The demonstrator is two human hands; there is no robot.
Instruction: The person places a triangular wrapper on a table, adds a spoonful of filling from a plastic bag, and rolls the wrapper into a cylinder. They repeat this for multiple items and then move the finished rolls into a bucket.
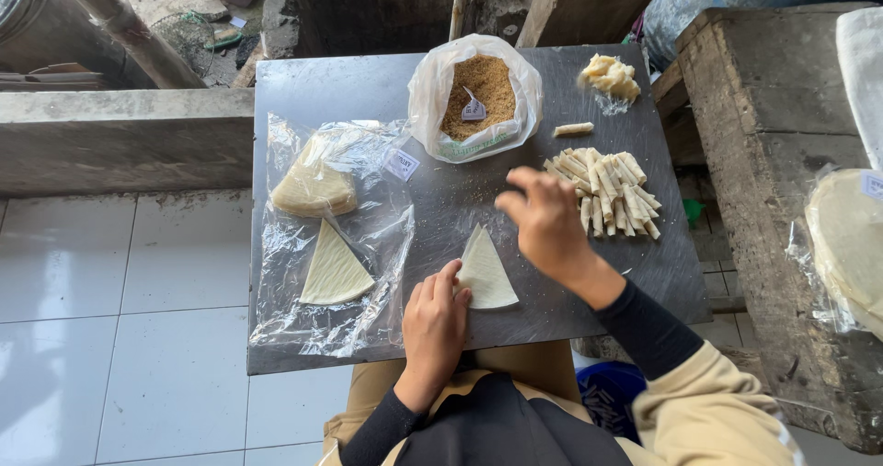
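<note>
The left hand (432, 323) presses its fingertips on a triangular wrapper (485, 271); the right hand (544, 222) hovers just above it, fingers loosely curled, holding nothing.

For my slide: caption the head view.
Left hand pins a triangular wrapper; right hand hovers beside rolled pieces.

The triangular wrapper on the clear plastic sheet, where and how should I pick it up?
Pinch the triangular wrapper at its narrow top point, coming from above. It lies flat on the plastic sheet, and that tip is free, away from the wrapper stack.
</note>
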